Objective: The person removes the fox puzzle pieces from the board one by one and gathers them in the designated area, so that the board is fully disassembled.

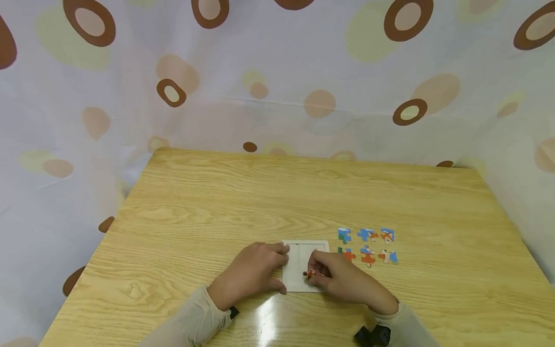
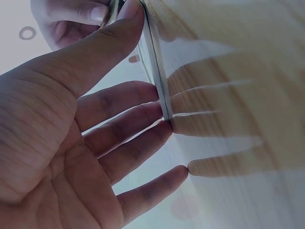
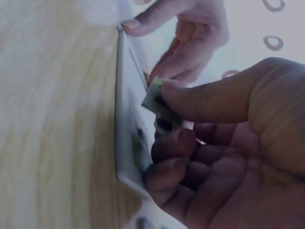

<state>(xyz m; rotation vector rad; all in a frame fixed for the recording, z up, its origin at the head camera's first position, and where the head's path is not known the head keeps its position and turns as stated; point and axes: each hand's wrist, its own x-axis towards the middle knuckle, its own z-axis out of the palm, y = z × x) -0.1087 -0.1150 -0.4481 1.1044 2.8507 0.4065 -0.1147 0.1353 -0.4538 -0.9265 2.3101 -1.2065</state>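
Observation:
A white puzzle tray (image 1: 299, 284) lies on the table in the head view. My left hand (image 1: 249, 272) rests against its left side, fingers stretched along the edge and thumb at the near corner. In the left wrist view the fingertips (image 2: 164, 128) touch the tray's side. Over the tray's right part, my right hand (image 1: 347, 277) pinches a jigsaw piece (image 1: 309, 274) between thumb and fingers. The right wrist view shows that piece (image 3: 153, 98) tilted above the tray (image 3: 125, 164), partly hidden by the thumb.
Two rows of loose jigsaw pieces (image 1: 368, 256) with blue, orange and white print lie right of the tray. The wooden table (image 1: 208, 207) ends at a patterned curtain (image 1: 277, 115) behind it. Light glares off the tabletop near the tray's front edge.

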